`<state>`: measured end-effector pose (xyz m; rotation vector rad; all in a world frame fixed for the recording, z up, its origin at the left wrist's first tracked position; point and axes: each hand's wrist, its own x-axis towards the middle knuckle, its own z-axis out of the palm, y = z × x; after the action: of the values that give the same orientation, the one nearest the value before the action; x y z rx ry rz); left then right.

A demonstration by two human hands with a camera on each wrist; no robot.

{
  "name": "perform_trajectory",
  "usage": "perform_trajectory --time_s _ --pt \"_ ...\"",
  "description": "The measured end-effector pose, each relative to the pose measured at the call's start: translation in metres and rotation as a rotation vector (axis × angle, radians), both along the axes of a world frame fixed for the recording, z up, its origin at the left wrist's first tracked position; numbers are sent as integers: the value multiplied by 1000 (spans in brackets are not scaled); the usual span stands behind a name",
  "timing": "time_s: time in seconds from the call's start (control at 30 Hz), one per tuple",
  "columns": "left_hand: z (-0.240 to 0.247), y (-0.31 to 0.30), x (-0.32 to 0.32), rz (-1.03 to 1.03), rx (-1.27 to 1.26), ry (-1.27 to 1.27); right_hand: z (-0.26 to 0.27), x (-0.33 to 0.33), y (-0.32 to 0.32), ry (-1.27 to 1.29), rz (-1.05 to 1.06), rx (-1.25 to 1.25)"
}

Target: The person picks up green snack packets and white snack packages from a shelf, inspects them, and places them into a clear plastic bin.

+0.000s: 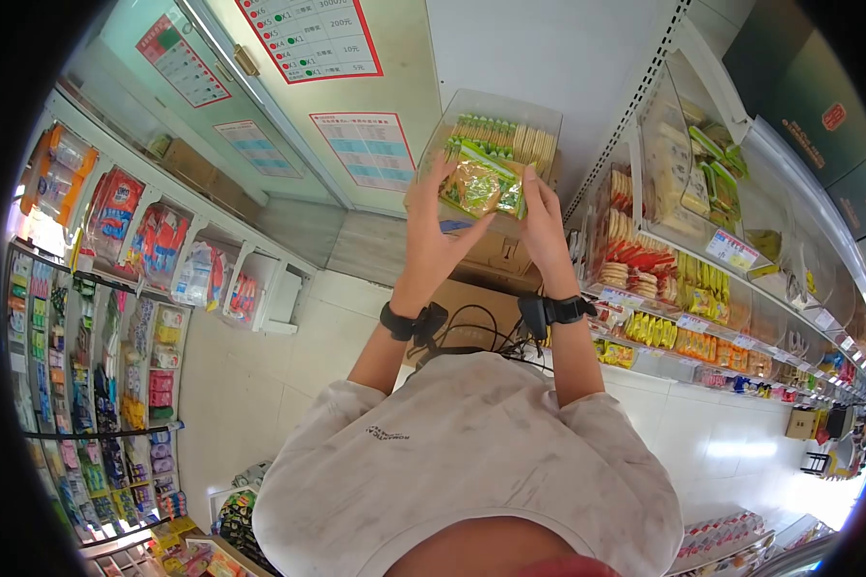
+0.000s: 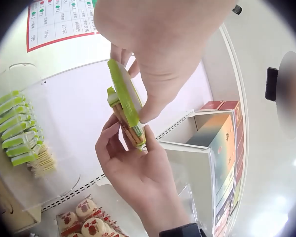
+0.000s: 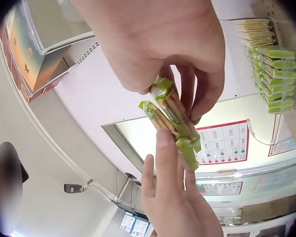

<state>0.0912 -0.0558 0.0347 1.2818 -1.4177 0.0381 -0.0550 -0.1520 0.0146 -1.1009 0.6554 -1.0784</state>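
Observation:
Both hands hold a pair of flat biscuit packets [image 1: 476, 185] in clear and green wrapping, close over a clear plastic bin [image 1: 541, 108]. On the left side, the left hand [image 1: 436, 231] pinches them, thumb on the near side and fingers behind. The right hand [image 1: 545, 227] grips the opposite end between thumb and fingers. Seen edge-on in the left wrist view, one green-edged packet [image 2: 122, 89] lies against another showing brown biscuits [image 2: 129, 126]. The two packets [image 3: 177, 116] are slightly fanned apart in the right wrist view. Similar green-ended packets [image 1: 491, 130] stand in rows inside the bin.
Cardboard boxes [image 1: 496, 252] sit below the bin. At right, tiered shelves [image 1: 683, 236] hold wrapped snacks and biscuits. A glass door [image 1: 250, 106] with posted notices is at the left, beside a wall rack [image 1: 154, 226] of packaged goods.

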Motion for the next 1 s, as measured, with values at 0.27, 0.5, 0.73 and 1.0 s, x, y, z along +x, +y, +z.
perform_trajectory --time_s 0.27,0.5,0.73,1.0 --pt "14 10 -8 55 -36 179 19 -15 12 -354 179 36" --pt "23 12 -17 20 -1 362 27 -13 26 -489 278 3" --pt "-5 0 -2 -171 199 451 37 2 37 -57 207 -139" --pt "-18 -8 21 -168 267 176 -20 40 6 211 14 -274"
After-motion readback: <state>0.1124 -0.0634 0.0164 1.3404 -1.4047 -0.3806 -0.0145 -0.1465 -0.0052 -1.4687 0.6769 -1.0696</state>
